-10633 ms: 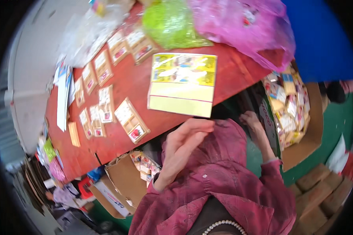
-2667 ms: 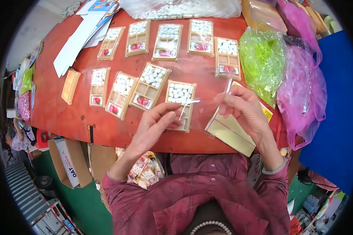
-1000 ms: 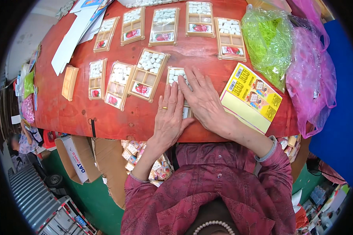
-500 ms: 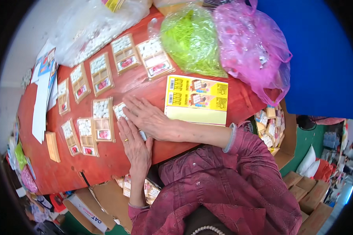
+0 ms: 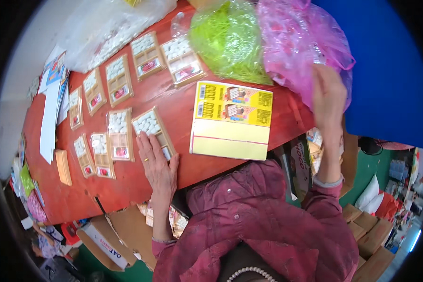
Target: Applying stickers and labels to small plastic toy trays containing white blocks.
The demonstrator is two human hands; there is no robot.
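Observation:
My left hand point(image 5: 157, 167) lies flat across the near part of a small wooden compartment box point(image 5: 149, 123) with white pebbles in its far section. Its fingers are stretched out, and they partly hide the box's lower compartments. My right hand point(image 5: 328, 89) is raised at the right, in front of the pink plastic bag point(image 5: 286, 44). Motion blurs its fingers, so I cannot make out whether they touch the bag or hold anything. Between the hands, a stack of yellow printed label sheets point(image 5: 230, 124) rests on the red table.
Several similar boxes point(image 5: 119, 87) with pebbles and a small picture card stand to the left. A bag of green shreds point(image 5: 228, 42) and a clear bag of white pebbles point(image 5: 110, 44) are at the back. White papers point(image 5: 49, 122) lie far left; a cardboard carton point(image 5: 350, 160) stands beyond the right edge.
My right hand has left the box and swung right to the pink bag. My left hand has stayed on the box, which now shows more of its pebbles.

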